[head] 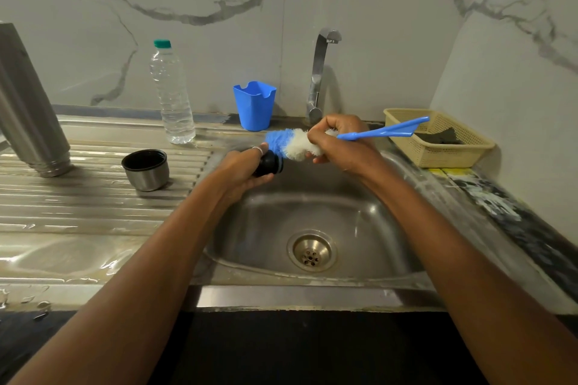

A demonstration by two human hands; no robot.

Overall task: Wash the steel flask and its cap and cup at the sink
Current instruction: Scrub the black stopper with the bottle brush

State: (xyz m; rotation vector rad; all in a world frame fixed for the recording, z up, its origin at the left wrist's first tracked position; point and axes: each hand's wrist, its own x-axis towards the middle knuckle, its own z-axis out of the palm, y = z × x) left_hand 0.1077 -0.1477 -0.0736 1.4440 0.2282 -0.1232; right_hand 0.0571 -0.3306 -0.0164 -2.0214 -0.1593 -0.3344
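My left hand [242,166] grips the black flask cap [271,163] over the back of the sink basin [369,222]. My right hand [339,142] is closed around the bristle end of a blue and white bottle brush [289,141], whose blue bristles touch the cap; its blue handle [386,131] points right. The steel flask [28,103] stands mouth down and tilted at the far left of the drainboard [93,197]. The steel cup [146,169] with a dark inside sits upright on the drainboard, left of my left hand.
A clear plastic water bottle [172,94] and a blue plastic holder [254,105] stand at the back ledge. The tap [320,72] rises behind the basin, no water running. A beige basket [438,137] with a dark scrub pad sits at right. The drainboard is wet.
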